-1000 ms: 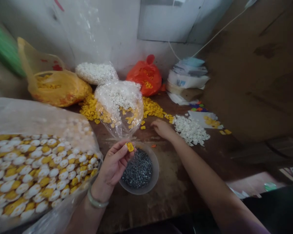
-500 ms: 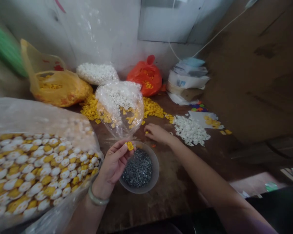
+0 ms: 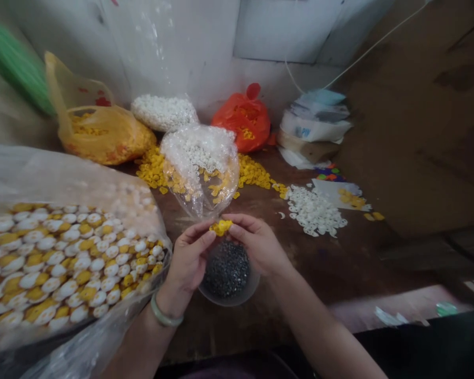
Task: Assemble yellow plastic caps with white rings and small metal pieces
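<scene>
My left hand (image 3: 187, 258) is closed in a pinch on a small yellow plastic piece (image 3: 220, 227). The fingertips of my right hand (image 3: 263, 245) meet it from the other side, also pinched on yellow plastic. Whether this is one piece or two pressed together, I cannot tell. Just below the hands sits a translucent round bowl (image 3: 229, 302) filled with small dark shiny bits (image 3: 227, 268), its far edge hidden by my fingers. Beyond my fingertips lies a clear plastic bag (image 3: 199, 158) with small white pieces in it.
A large clear bag of white-and-yellow egg-like pieces (image 3: 75, 258) fills the left side. Loose yellow pieces (image 3: 255, 172) and a pile of white pieces (image 3: 316, 213) lie on the table. A yellow bag (image 3: 110, 139), a red bag (image 3: 243, 121) and stacked papers (image 3: 316, 118) stand behind.
My right hand has come from the tabletop beyond the bowl to my left hand, bringing a yellow piece. Their fingertips now meet above the bowl. The view has shifted slightly.
</scene>
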`<state>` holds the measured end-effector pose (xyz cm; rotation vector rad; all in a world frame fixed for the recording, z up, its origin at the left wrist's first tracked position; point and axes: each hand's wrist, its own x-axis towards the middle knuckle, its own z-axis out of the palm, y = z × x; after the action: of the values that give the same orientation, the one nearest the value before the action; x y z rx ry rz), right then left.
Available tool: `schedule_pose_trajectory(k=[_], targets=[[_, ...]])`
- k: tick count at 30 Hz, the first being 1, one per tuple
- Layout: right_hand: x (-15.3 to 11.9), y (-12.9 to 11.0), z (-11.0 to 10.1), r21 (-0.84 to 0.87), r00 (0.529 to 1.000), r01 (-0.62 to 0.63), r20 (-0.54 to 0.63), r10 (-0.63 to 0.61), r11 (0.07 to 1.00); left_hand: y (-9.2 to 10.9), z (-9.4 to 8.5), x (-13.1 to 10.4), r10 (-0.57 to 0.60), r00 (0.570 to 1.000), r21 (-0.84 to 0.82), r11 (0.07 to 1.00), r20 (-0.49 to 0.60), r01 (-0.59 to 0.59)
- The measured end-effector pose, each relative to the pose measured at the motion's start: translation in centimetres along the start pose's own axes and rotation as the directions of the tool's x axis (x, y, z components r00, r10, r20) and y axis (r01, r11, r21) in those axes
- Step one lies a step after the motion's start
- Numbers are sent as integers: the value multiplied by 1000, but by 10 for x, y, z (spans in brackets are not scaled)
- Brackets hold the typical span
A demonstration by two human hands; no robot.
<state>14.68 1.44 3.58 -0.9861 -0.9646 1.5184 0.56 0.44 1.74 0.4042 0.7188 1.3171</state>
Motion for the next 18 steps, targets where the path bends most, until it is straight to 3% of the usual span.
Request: schedule_pose_trajectory(k=[6, 11, 18], targets=[[1, 17, 16, 76, 988, -2, -151, 14, 997, 0, 5, 0, 63, 993, 4, 998, -100, -63], [3, 28, 21, 82, 988, -1, -156, 14, 997, 2, 4, 2, 85, 987, 23, 996, -139, -83], [4, 32, 23, -39, 978, 90, -187, -96, 995, 2, 4, 2, 100, 982, 56, 994, -162, -92]])
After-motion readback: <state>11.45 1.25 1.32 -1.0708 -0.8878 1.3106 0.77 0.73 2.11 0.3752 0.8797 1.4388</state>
